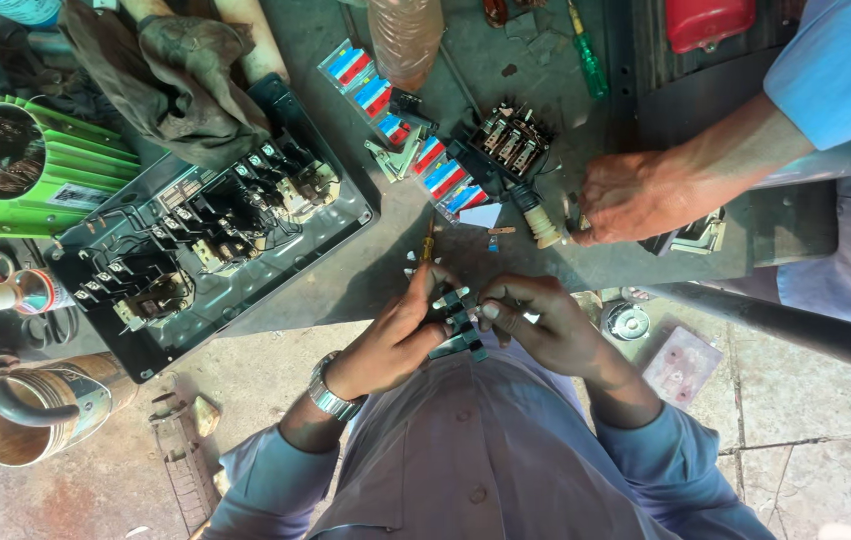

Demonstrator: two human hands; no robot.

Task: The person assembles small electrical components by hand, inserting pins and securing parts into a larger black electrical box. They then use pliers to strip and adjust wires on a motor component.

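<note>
Head view: a person sits over a dark work surface strewn with electrical parts.
Left hand (396, 335): fingers closed on the small terminal strip (456, 325), gripping its left side.
Right hand (536, 325): fingers pinched on the same strip from the right, close to the left hand.
Strip position: held just above the lap, near the surface's front edge.
Progress: the grey switchgear tray (206, 240) lies open with its contactors exposed; colour-tagged blocks (416, 130) lie loose, so I judge the dismantling well along and reassembly still ahead.
Nearby: a co-worker's hand (631, 195) rests by a cream plug (541, 225); a green screwdriver (586, 55) lies beyond.
</note>
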